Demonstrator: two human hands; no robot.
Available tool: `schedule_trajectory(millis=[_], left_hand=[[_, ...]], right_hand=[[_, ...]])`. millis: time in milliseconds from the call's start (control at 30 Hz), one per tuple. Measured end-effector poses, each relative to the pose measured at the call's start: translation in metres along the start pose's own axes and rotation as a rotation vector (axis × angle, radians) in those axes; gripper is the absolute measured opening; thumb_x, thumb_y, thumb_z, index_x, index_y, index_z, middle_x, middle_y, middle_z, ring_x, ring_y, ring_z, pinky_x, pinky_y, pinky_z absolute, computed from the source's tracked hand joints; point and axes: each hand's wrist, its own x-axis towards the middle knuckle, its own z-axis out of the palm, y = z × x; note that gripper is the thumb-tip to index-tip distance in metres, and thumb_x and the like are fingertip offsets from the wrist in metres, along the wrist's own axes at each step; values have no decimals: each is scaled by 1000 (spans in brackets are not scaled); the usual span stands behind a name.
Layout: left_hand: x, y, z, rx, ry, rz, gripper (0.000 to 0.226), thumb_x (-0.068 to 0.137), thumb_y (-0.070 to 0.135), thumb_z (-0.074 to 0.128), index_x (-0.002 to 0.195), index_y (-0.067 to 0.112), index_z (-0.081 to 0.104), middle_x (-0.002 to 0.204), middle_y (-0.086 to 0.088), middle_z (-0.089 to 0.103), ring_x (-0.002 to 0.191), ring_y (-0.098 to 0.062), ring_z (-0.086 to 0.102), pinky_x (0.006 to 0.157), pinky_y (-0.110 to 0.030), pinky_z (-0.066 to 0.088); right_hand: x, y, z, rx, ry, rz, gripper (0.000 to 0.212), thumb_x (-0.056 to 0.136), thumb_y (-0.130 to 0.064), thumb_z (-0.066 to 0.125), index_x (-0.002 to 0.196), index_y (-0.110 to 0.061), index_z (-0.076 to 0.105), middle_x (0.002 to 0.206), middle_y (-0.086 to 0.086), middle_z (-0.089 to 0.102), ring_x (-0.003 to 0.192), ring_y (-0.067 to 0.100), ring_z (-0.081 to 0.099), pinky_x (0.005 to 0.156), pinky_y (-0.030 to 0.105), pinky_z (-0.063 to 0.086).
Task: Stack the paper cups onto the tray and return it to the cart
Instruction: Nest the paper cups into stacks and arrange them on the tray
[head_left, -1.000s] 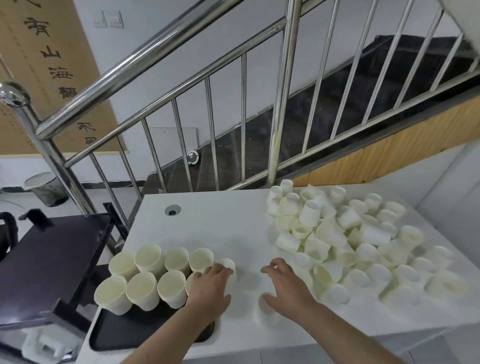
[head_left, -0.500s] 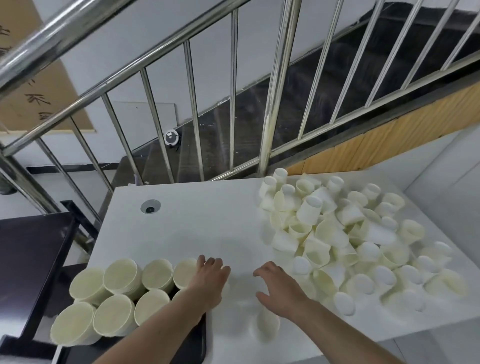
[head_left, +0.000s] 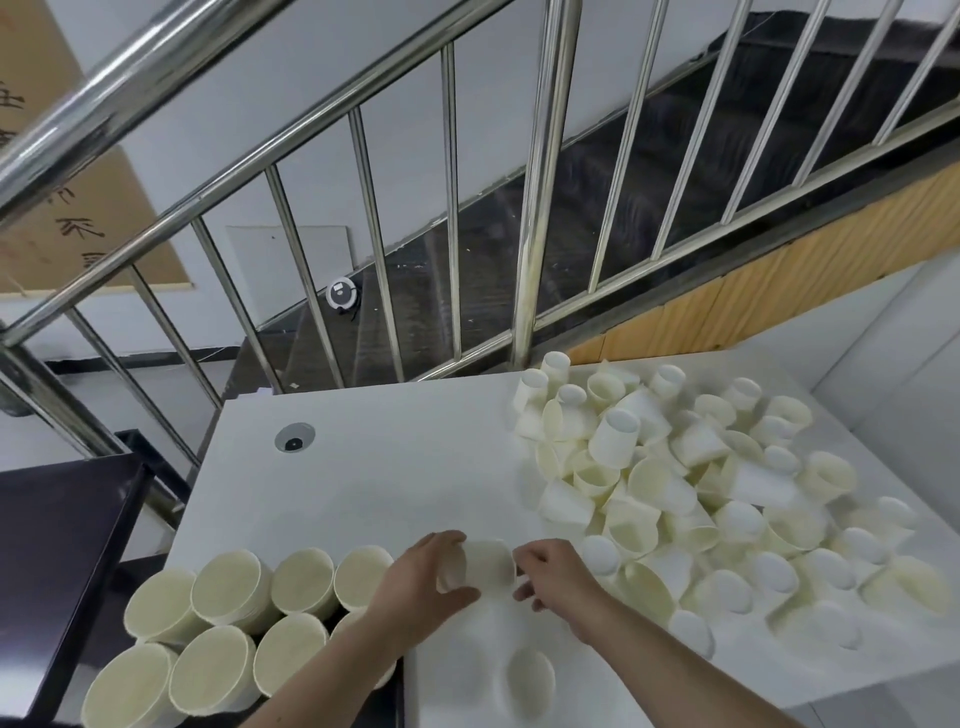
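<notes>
In the lower middle of the frame I have one paper cup (head_left: 485, 564) between both hands. My left hand (head_left: 421, 584) grips its left side, with the thumb curled under and the fingers around the wall. My right hand (head_left: 553, 574) touches its right side with curled fingertips, but I cannot tell if they really pinch the rim. I think two hands are used because the cup is light and soft, so it deforms easily.

The stacks of cups (head_left: 249, 623) stand at the lower left on the dark tray (head_left: 392, 691), close together so that they support each other. The loose pile of cups (head_left: 691, 499) lies at the right on the white table (head_left: 389, 467). Another single cup (head_left: 530, 678) lies near the bottom edge. The dark cart (head_left: 62, 519) is at the left edge, just beside the tray, so many cups remain before the return.
</notes>
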Motion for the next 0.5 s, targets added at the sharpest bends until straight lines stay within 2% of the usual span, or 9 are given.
schedule_trajectory(millis=[100,167,233,367,500], left_hand=[[1,1,7,-101,37,-32,63,72,39,78,127,27,50,113,23,51,103,-1,52,83,-13,39],[3,1,10,-98,37,-29,62,72,37,77,127,27,50,113,22,51,104,-1,52,82,-14,41],[6,2,11,-53,1,-13,63,73,37,75,130,28,47,117,22,49,109,-1,51,89,-16,41],[13,5,11,19,-86,-16,79,75,42,71,141,32,31,135,21,40,124,-3,44,98,-24,40],[18,5,16,28,-97,-18,91,77,39,69,150,27,16,145,15,33,132,-7,38,100,-22,37]], right_hand=[[0,-5,-4,174,45,-6,22,94,-9,52,83,-5,71,77,4,66,59,11,65,58,25,49],[1,-6,-6,170,54,-49,21,93,-7,54,81,-6,71,72,2,65,58,11,64,59,25,51],[1,-6,-8,15,68,-150,18,93,-11,57,83,-10,72,73,0,68,62,12,66,62,25,53],[5,-6,-10,-549,15,-454,24,94,-22,54,82,-8,70,83,6,66,77,18,62,75,30,50],[5,-5,-5,-783,-90,-560,28,98,-26,49,106,-14,73,108,0,61,96,18,60,86,31,48]])
